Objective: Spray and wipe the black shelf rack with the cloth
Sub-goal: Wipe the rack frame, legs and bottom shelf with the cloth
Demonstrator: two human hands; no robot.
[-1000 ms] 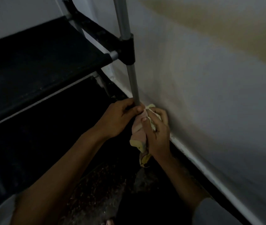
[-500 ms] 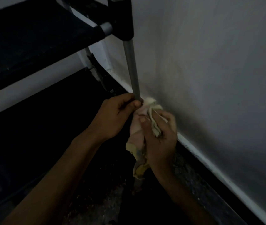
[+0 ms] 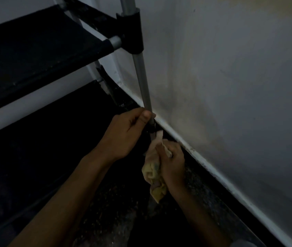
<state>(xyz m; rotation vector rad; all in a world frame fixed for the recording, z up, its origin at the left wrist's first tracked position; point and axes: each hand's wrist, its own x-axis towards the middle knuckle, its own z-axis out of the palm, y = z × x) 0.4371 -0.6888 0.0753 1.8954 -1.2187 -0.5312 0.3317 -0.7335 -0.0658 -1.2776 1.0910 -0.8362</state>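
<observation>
Down low in the head view, the left hand curls round the foot of the grey upright pole of the black shelf rack, steadying it. The right hand grips the bunched cloth, whose tip touches the pole's base just below the left thumb. That pole runs up and away from both hands, close to the wall, so I judge wiping should go along it, led by the right hand.

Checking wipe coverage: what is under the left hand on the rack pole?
Below the left hand, the pole meets a dark fitting, with the cloth held by the right hand. The pole's foot is hidden.
</observation>
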